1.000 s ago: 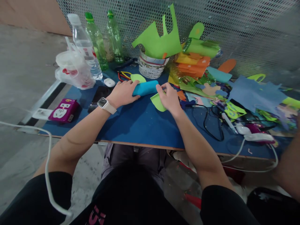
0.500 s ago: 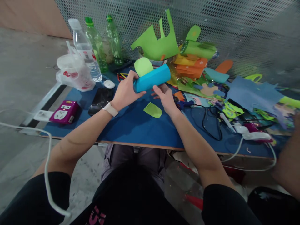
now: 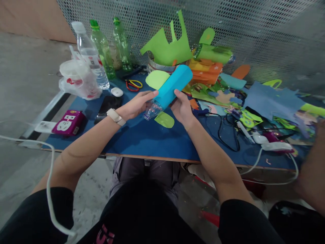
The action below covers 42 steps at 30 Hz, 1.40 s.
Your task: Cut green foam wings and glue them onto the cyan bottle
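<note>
Both my hands hold a clear plastic bottle wrapped in light blue foam [image 3: 172, 86], tilted above the blue table [image 3: 152, 139] with its bare neck end pointing down toward me. My left hand [image 3: 138, 105], with a watch on the wrist, cups the lower end. My right hand [image 3: 180, 106] grips the wrapped body from the right. A pale green foam oval [image 3: 155, 78] sticks out at the wrap's upper left side. Another green foam piece [image 3: 164, 119] lies flat on the table under my hands.
Three bottles [image 3: 101, 51], a bagged plastic cup [image 3: 77, 79], scissors [image 3: 133, 84], a white mouse-like item [image 3: 116, 92], a black phone [image 3: 106, 105] and a purple power strip [image 3: 67, 122] lie left. Foam scraps [image 3: 218, 74], cables and a glue gun [image 3: 275, 145] crowd the right. Another person's arm [image 3: 311, 179] shows at right.
The blue-wrapped bottle was lifted off the table and tilted, its far end rising. My right hand let go of the green foam piece, which stays on the table, and took hold of the bottle.
</note>
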{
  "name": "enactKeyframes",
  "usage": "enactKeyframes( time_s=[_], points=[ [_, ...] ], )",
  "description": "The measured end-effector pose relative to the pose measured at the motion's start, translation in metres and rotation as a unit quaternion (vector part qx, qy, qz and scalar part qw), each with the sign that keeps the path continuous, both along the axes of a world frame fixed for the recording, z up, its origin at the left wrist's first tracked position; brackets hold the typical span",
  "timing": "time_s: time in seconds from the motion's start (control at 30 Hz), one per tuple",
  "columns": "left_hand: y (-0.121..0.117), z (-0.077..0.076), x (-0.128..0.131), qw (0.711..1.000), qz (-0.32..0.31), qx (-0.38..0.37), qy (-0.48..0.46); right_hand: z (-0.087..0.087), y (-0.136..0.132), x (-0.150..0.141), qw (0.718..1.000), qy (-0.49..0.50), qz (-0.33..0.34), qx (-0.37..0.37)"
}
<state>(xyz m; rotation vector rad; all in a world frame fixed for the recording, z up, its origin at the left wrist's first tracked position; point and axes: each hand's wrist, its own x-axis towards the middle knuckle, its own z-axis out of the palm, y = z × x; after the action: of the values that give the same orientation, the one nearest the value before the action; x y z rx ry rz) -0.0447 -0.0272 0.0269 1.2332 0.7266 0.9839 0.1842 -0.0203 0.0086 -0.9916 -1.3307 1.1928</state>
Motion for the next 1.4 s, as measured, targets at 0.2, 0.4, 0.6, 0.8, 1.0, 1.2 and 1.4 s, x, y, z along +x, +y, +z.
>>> enactKeyframes(
  time_s=[0.2,0.4,0.6,0.8,1.0,1.2,1.4],
  points=[
    [-0.008,-0.006,0.008,0.998,-0.038,-0.042,-0.021,0.006,-0.003,-0.001,0.998,-0.058,0.015,0.007],
    [-0.010,-0.004,0.008,0.998,0.000,-0.050,-0.039,0.054,0.002,0.068,0.884,-0.463,-0.022,0.058],
    [-0.014,-0.004,0.014,0.998,0.007,-0.038,-0.053,0.058,0.004,0.144,0.724,-0.688,0.023,-0.050],
    [-0.010,-0.013,0.013,0.999,0.030,0.013,-0.028,0.038,0.009,0.162,0.750,-0.654,0.026,-0.095],
    [-0.009,-0.011,0.009,0.999,0.048,0.015,-0.008,0.049,0.000,0.183,0.781,-0.622,0.045,-0.024],
    [-0.009,-0.007,0.010,0.998,0.065,0.007,-0.020,0.062,-0.010,0.178,0.800,-0.597,-0.054,0.029],
    [-0.006,-0.010,0.010,0.996,0.092,0.007,-0.006,0.053,0.000,0.170,0.808,-0.589,-0.005,0.030]
  ],
)
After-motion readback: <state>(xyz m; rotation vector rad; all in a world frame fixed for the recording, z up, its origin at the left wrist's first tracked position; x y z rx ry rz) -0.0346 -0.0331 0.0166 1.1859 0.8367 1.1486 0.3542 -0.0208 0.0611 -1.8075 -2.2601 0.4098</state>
